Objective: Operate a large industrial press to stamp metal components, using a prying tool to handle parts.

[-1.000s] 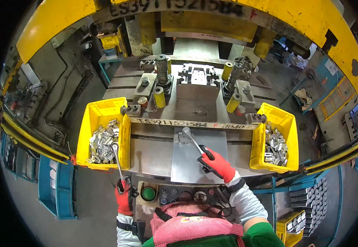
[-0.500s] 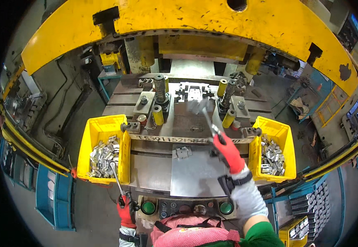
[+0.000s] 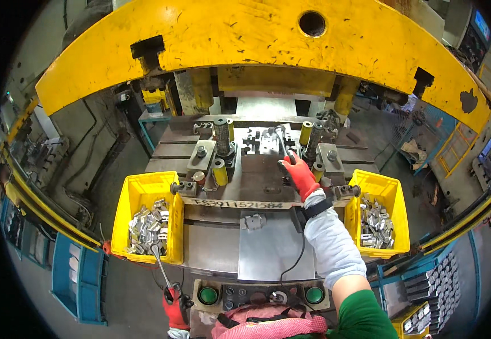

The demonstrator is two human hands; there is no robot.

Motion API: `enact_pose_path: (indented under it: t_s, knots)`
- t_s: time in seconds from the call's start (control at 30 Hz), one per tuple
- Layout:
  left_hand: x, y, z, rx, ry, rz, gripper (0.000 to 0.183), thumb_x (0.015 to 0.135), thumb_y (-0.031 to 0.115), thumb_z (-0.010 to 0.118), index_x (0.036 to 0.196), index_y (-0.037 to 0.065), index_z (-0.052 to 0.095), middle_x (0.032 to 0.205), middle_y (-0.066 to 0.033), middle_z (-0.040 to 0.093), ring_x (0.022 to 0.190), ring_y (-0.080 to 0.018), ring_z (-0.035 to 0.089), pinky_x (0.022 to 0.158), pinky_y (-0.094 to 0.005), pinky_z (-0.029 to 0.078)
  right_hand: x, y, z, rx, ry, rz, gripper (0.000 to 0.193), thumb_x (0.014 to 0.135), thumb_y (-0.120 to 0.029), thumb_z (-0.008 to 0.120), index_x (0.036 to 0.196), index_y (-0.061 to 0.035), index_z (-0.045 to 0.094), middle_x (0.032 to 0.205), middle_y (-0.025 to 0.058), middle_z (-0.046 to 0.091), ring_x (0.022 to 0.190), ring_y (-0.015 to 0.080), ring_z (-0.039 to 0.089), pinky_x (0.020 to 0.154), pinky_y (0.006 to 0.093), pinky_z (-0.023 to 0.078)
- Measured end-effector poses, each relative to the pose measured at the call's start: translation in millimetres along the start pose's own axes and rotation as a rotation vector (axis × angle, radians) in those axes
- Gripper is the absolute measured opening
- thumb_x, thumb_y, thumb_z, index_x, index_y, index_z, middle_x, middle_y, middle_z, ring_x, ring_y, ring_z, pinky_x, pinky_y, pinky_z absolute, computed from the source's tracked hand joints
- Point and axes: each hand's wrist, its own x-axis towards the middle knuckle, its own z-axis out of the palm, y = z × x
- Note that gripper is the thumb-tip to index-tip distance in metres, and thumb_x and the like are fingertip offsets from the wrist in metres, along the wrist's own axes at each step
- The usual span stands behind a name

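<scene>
My right hand (image 3: 300, 178), in a red glove, is closed round a slim metal rod tool (image 3: 281, 142) and reaches into the press. The tool's far end is over the bright die (image 3: 251, 140) between the guide posts; whether it holds a part there is too small to tell. My left hand (image 3: 175, 308), also red-gloved, grips a metal rod tool with a rounded end (image 3: 162, 266). That end is at the near edge of the left yellow bin (image 3: 173, 234), which holds many small silver metal parts (image 3: 148, 227).
A right yellow bin (image 3: 401, 217) holds more metal parts. On the press's front plate (image 3: 268, 254) lies a flat metal piece (image 3: 253, 221). Dark guide posts (image 3: 221, 138) and yellow cylinders (image 3: 219, 172) flank the die. A yellow press beam (image 3: 234, 39) spans above; green buttons (image 3: 207, 295) are in front.
My right hand has moved forward and slightly left, bringing its tool's end from in front of the die to over it. My left hand still holds its tool by the left bin. The view has shifted slightly.
</scene>
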Motion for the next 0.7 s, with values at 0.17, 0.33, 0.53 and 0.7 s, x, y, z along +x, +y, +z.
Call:
enact_pose_path:
  t_s: [0.17,0.33,0.53,0.7]
  knots:
    - [1,1,7,0.061,0.024,0.014,0.019,0.077,0.013,0.057,0.093,0.007,0.047,0.059,-0.0023,0.048,0.042,-0.0123,0.048,0.036,-0.0244,0.04,0,2,21,-0.29,0.028,0.065,0.035,0.075,-0.026,0.056,0.1,-0.0019,0.049,0.085,0.0073,0.058,0.076,0.0171,0.053,0.069,0.0284,0.041]
    - [8,-9,4,0.043,-0.004,0.071,0.018,0.077,0.009,0.056,0.092,0.006,0.047,0.06,-0.0027,0.048,0.042,-0.013,0.048,0.036,-0.0245,0.04,-8,-2,31,-0.188,0.09,0.084,0.051,0.075,-0.026,0.056,0.116,-0.0009,0.04,0.085,0.0056,0.058,0.075,0.0164,0.053,0.069,0.028,0.041]
    - [6,-3,10,0.052,-0.005,0.06,0.018,0.076,0.011,0.057,0.091,0.006,0.048,0.057,-0.0026,0.047,0.041,-0.0117,0.046,0.035,-0.0237,0.039,-6,-5,24,-0.183,0.012,0.066,0.047,0.075,-0.024,0.057,0.112,0.0001,0.042,0.083,0.0049,0.057,0.076,0.0136,0.052,0.069,0.0269,0.04]
    - [8,0,16,0.104,0.015,0.023,0.019,0.077,0.014,0.057,0.091,0.006,0.048,0.057,-0.0018,0.047,0.04,-0.0107,0.044,0.035,-0.0229,0.037,-13,-6,28,-0.17,-0.021,0.067,0.038,0.074,-0.025,0.054,0.103,-0.001,0.046,0.083,0.0093,0.058,0.078,0.0244,0.056,0.07,0.0322,0.042]
